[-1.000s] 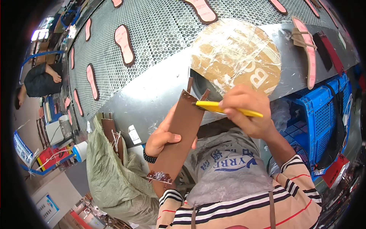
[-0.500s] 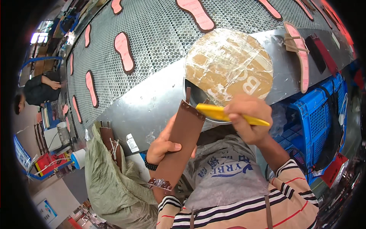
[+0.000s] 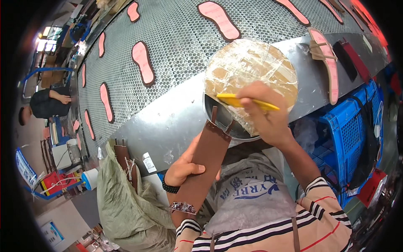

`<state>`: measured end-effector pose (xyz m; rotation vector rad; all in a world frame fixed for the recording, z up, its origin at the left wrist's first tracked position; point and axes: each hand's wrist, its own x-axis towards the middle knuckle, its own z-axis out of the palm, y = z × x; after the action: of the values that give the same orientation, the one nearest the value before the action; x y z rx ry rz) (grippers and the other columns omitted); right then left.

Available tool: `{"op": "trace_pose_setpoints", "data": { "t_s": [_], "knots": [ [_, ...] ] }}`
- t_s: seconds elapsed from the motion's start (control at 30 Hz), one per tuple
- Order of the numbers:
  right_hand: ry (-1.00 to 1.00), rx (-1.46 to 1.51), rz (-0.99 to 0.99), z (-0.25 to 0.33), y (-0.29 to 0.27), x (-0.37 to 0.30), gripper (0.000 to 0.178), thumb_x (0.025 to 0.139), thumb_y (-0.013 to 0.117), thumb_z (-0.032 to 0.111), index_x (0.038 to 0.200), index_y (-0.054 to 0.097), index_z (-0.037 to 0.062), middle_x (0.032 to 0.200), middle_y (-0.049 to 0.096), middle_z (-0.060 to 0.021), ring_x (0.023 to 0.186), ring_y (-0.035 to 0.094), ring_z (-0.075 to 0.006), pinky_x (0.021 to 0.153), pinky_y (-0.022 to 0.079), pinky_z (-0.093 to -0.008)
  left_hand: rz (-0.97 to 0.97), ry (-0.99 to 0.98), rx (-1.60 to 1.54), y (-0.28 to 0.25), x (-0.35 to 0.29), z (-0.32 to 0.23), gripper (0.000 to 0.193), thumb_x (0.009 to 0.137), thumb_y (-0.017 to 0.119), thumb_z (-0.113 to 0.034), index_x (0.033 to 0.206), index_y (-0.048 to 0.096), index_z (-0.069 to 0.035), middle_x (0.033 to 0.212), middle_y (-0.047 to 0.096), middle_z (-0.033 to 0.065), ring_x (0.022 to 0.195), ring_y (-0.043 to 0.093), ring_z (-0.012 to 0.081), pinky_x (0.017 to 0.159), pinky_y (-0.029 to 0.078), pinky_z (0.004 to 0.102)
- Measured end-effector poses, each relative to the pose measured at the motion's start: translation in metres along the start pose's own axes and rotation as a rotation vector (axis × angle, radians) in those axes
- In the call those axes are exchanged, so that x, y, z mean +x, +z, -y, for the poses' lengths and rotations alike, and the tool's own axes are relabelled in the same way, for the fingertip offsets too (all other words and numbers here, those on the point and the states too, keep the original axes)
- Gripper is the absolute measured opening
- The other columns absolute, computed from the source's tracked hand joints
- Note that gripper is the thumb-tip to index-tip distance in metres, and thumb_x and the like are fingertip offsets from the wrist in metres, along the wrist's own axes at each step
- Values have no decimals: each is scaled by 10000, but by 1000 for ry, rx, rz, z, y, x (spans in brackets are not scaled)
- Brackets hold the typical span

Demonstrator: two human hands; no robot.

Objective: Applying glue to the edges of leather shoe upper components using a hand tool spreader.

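Observation:
My left hand (image 3: 183,169) is closed round a long flat brown leather-like piece (image 3: 206,153), thumb on top. Two narrow strips stick up from its far end, and its near end has a dark, glossy patch. Held in a pinch by my right hand (image 3: 268,112) is a flat yellow tool (image 3: 228,99); its exact kind is unclear. The tool is over the edge of a round cardboard cover (image 3: 252,63) wrapped in clear tape. That cover lies across a metal pot (image 3: 242,136), leaving a dark gap on the near left side. The brown piece's far end lies beside this gap.
Several pink insoles with dark edges (image 3: 143,63) lie on a perforated metal conveyor (image 3: 176,46). A tied insole bundle (image 3: 329,63) rests at right. Blue crates (image 3: 350,134) stand near right, a green sack (image 3: 115,201) near left. Another person (image 3: 50,103) is at far left.
My right hand has carried the yellow tool up and away from the brown piece's far end, over the pot's cover. The brown piece has shifted slightly towards me in the picture.

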<state>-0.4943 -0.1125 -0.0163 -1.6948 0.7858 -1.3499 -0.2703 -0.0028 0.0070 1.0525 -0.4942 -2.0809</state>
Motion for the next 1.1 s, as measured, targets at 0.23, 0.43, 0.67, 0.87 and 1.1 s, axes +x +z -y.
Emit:
{"op": "trace_pose_setpoints", "data": {
  "t_s": [0.23,0.43,0.67,0.87,1.1],
  "knots": [
    [13,38,83,3,-5,-6,59,941,636,76,942,640,17,805,620,-104,688,603,-226,626,458,-321,5,-2,33,0,-1,2,978,706,621,-72,1554,136,-30,1172,545,301,764,662,393,690,542,473],
    [77,50,-240,10,-62,-14,73,952,611,55,948,647,-8,814,621,-82,675,554,-157,635,434,-280,59,181,53,4,12,-23,762,831,641,-146,1480,284,31,1248,557,266,897,671,321,756,551,417],
    [199,-15,-504,11,-128,-60,129,959,598,73,927,670,-29,807,616,-60,650,537,-91,585,414,-240,75,146,235,123,205,-107,374,999,496,-177,1342,457,-33,1107,636,115,816,682,191,698,605,311],
    [322,-9,-768,16,-153,-71,152,976,584,115,918,667,2,837,616,-45,621,572,-86,521,444,-214,427,266,68,187,411,-167,316,1019,483,-199,1243,502,23,1143,611,114,1104,613,297,951,538,444],
    [370,88,-937,-7,-184,-84,157,972,599,174,898,639,41,798,617,-27,585,568,-78,461,408,-214,596,325,1267,191,216,-133,358,986,514,-314,1087,663,-5,1079,669,139,1065,614,250,934,470,363]
  ]
}}
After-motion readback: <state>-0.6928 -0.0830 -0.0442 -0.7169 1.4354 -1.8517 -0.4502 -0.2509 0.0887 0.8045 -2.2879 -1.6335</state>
